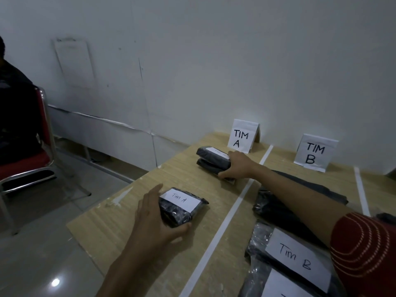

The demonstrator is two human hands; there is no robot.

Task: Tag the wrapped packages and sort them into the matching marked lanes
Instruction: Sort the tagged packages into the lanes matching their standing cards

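At the lower right of the frame, black plastic-wrapped packages with white paper tags reading "Tim B" (299,257) lie stacked in the lane right of the white tape strip (222,226) that runs up the light wood-grain tabletop (132,213). Left of the strip, in the lower centre, the left hand (153,221) cups a small black plastic-wrapped package with a white tag reading "Tim A" (182,205), fingers spread wide along its left side and thumb under its near edge. Farther up, near the frame's centre, the right hand (237,166), its arm in a red patterned sleeve (362,247), grips the right end of a stack of two black wrapped packages (212,160) in the same left lane, fingers curled over the top and thumb at the near side. Behind it stand folded white paper cards, "TIM A" (241,137) and, at upper right, "TIM B" (314,154), against the pale wall (214,61). A red chair (27,163) sits at the far left.
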